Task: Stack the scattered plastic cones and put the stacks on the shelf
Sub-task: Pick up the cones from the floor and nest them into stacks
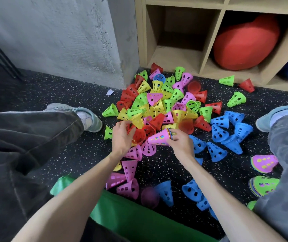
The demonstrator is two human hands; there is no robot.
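A person sits on speckled black floor, legs spread, both forearms reaching fwd over a green sheet at the near edge. Just beyond it: loose pink cones w/ a purple ball beside them, blue cones spread to the right. At far right, near the knee, two finished stacks lie on their sides, a pink-topped stack and a green-topped stack.

Right hand is curled round the wide end of a pink-topped cone stack, held sideways w/ tip pointing left, low over the heap; several coloured rims show at its base. Left hand reaches into the pile, fingers bent onto a red cone; whether it has a firm grip can't be told.

Behind the hands, the main heap of cones, red, yellow, green, pink, one blue, lies jumbled on the floor. A few strays, incl. a green cone, lie at the foot of the wooden shelf. Its left cubby holds no cones; the next holds a red ball. Grey concrete wall at left.
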